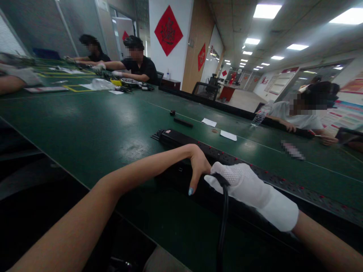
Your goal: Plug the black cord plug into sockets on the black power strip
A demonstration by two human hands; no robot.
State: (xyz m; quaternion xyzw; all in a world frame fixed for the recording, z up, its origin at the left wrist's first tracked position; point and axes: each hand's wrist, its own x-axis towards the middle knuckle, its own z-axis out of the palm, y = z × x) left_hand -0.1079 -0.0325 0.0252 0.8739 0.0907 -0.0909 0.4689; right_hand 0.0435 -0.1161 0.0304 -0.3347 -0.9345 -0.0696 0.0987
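Observation:
A long black power strip point(283, 179) with small red dots along its top lies across the green table in front of me. My left hand point(198, 162), bare, arches over the strip's near edge with the thumb pointing down; its other fingers are mostly hidden. Right beside it, my right hand point(241, 181) in a white dotted glove is closed around a black cable plug point(221, 180). From the plug a thick black power cable point(223, 226) hangs down toward me. The plug's front end is hidden between the hands, so whether it touches the strip cannot be seen.
Beyond the strip are a short black bar point(183, 122), a small black part point(172, 113), white papers point(228, 135) and a plastic bottle point(258, 117). People sit along the far side and at the left, near a pile of cables and parts point(130, 84).

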